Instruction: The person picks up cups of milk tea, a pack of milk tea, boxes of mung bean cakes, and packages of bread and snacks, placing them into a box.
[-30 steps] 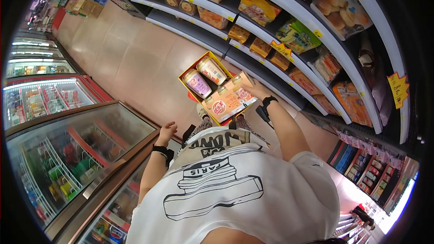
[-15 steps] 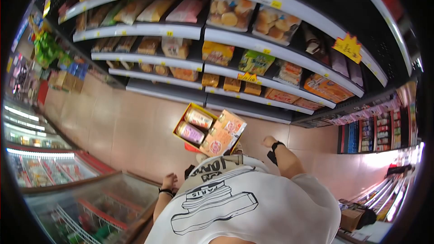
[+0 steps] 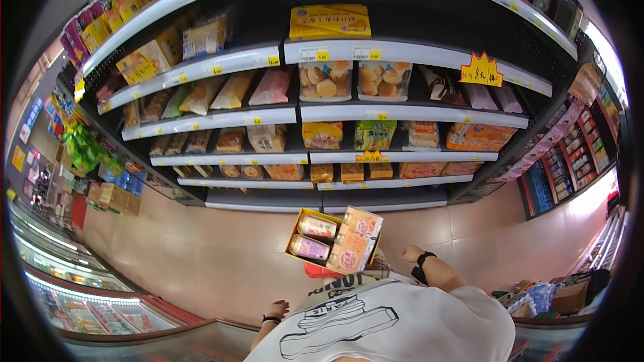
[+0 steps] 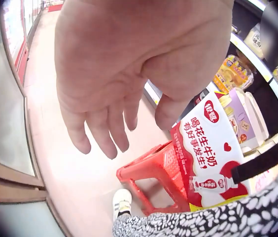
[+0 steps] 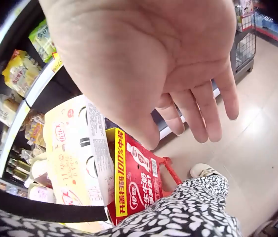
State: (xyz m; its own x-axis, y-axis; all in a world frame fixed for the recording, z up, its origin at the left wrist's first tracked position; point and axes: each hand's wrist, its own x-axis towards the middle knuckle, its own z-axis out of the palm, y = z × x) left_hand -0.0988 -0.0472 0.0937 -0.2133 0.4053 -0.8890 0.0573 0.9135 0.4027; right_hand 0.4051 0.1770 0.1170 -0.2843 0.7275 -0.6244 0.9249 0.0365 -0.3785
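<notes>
A cardboard carton point(image 4: 203, 143) with yellow edges sits on a red plastic stool point(image 4: 149, 168) in front of the person. It contains a purple-labelled cup point(image 3: 310, 248), a white-and-orange cup point(image 3: 318, 226) and an orange multipack point(image 3: 355, 241). To the carton's right, the right hand point(image 3: 412, 253) hangs apart from it, holding nothing; its loosely extended fingers show in the right wrist view. The left hand point(image 3: 278, 308) is lower left of the carton, also holding nothing, with fingers relaxed in the left wrist view.
Ahead stand store shelves point(image 3: 221, 117) with packaged breads, pastries and a yellow box point(image 3: 330, 22). Glass-topped freezers point(image 3: 87, 308) line the left and near side. Tiled floor point(image 3: 201, 241) lies between, and a green bunch point(image 3: 84, 147) hangs at the far left.
The right hand has left the orange multipack and now hangs to the carton's right. The head view has turned and tilted up, showing more of the shelves. The left hand stays unoccupied.
</notes>
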